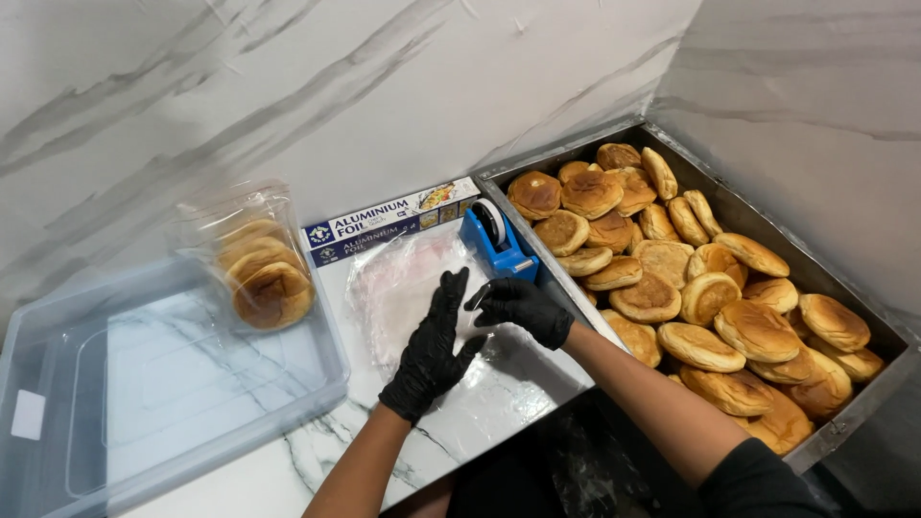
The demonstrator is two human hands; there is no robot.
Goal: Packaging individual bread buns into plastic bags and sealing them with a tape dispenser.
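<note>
Both of my hands wear black gloves. My left hand (pixel 434 343) lies flat with fingers spread on a stack of clear plastic bags (pixel 398 283) on the marble counter. My right hand (pixel 518 307) rests beside it at the bags' right edge, fingers curled and pinching the plastic, just in front of a blue tape dispenser (pixel 496 240). A clear bag packed with buns (pixel 261 269) leans upright in the far corner of a clear plastic bin (pixel 144 384) at the left.
A large metal tray (pixel 844 278) on the right holds several golden buns (pixel 700 297). A long box of foil (pixel 389 221) lies against the marble wall behind the bags. The counter's front edge runs below my arms.
</note>
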